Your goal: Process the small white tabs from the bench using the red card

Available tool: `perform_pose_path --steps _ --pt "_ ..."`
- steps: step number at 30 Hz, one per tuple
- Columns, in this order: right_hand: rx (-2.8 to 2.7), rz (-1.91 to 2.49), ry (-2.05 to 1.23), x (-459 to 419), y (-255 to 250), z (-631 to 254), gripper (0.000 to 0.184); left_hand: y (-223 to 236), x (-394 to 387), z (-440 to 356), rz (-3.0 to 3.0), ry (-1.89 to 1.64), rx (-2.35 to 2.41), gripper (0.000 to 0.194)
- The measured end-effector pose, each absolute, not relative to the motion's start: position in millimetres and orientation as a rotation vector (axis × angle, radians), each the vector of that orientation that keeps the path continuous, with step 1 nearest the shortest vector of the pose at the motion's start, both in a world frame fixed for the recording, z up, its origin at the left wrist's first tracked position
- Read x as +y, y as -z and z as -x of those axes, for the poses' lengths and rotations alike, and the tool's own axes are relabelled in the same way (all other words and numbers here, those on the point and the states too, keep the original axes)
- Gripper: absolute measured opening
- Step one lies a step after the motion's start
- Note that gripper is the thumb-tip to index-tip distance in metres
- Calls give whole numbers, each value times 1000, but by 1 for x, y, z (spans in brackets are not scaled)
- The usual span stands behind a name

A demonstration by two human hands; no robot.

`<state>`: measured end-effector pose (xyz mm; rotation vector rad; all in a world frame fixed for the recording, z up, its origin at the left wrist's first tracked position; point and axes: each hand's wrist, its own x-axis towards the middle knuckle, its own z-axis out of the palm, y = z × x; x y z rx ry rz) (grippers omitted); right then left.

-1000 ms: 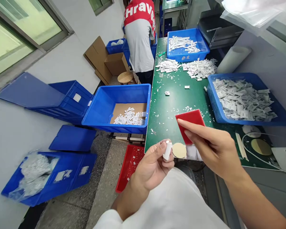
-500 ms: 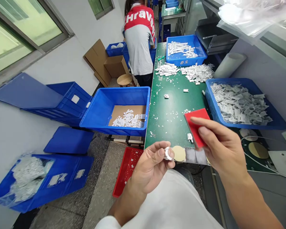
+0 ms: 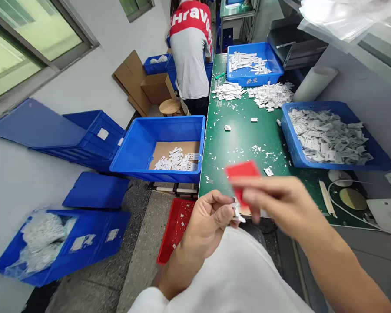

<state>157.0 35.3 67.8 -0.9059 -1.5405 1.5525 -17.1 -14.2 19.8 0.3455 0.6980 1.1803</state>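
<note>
My left hand pinches a small white plastic part between thumb and fingers, just off the near edge of the green table. My right hand, blurred by motion, grips a flat red card and holds it right over the white part. Both hands hover above my white-clad lap.
A blue bin of white parts stands at the right, another blue bin at the far end with loose piles beside it. Left of the table a blue crate holds parts, with a red tray below. A person in a red-and-grey shirt stands beyond.
My right hand has swung the red card left and down onto the white part in my left hand. The left hand has turned the part slightly and stayed near the table edge.
</note>
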Motion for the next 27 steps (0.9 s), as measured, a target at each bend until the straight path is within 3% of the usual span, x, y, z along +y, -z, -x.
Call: perform_pose_path --steps 8,12,17,23,27 --pt "-1496 1016 -1352 39 -72 -155 23 -23 -19 18 -432 -1197 686 36" --pt "-1590 992 -1510 46 -67 -155 29 -26 -24 20 -467 -1204 678 32" --pt "-1279 1169 -1321 50 -60 -154 32 -30 -25 25 -497 -1307 687 28" --pt "-1037 901 -1406 18 -62 -153 16 -30 -21 24 -455 -1366 742 27" --pt "-1157 704 -1700 6 -57 -155 21 -34 -24 19 -444 -1424 835 24"
